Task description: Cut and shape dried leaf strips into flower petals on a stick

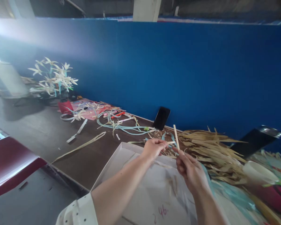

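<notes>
Over a white shallow box [112,156] both hands work close together. My left hand [154,148] is closed, thumb and forefinger pinching a small pale strip [171,142]. Between the fingers of my right hand [189,167] a thin cream-coloured stick [175,134] points upward, slightly tilted. The strip's tip comes near the stick; whether they touch I cannot tell. Inside the box lie some dry husk scraps [173,186], and "46" is written on its bottom.
Dried husks [208,147] are heaped at right, near a black flask [257,140] and a white cup [259,172]. A phone [162,117] leans on the blue wall [189,68]. Pale blue cords [121,126] and a pot of white flowers [58,78] stand to the left.
</notes>
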`<action>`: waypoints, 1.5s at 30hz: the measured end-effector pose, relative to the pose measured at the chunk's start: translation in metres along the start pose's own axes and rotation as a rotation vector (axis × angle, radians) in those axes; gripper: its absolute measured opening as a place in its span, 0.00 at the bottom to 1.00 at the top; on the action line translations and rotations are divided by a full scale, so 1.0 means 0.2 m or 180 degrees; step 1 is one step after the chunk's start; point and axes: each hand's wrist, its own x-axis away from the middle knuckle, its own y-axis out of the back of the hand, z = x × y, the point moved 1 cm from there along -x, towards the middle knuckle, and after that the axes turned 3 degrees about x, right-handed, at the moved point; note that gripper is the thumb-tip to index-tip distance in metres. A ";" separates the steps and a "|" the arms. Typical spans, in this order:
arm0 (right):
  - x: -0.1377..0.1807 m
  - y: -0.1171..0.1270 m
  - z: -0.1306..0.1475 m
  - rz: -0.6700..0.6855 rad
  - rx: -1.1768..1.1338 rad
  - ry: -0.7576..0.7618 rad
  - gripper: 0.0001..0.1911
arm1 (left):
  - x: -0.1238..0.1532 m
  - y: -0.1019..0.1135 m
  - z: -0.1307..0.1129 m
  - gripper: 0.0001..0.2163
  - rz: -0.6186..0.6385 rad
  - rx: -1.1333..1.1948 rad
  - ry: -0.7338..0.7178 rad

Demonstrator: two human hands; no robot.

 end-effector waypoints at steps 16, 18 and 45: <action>-0.02 -0.01 -0.03 -0.0062 0.0253 -0.0012 0.22 | 0.01 -0.01 0.05 0.15 0.0601 -0.0942 -0.0163; -0.01 -0.01 -0.02 -0.0016 0.0318 -0.0062 0.22 | 0.01 -0.01 0.05 0.16 0.0714 -0.0953 -0.0099; 0.00 -0.01 -0.02 0.0222 0.0386 0.0030 0.20 | 0.01 0.03 0.01 0.17 0.0988 -0.1955 -0.1027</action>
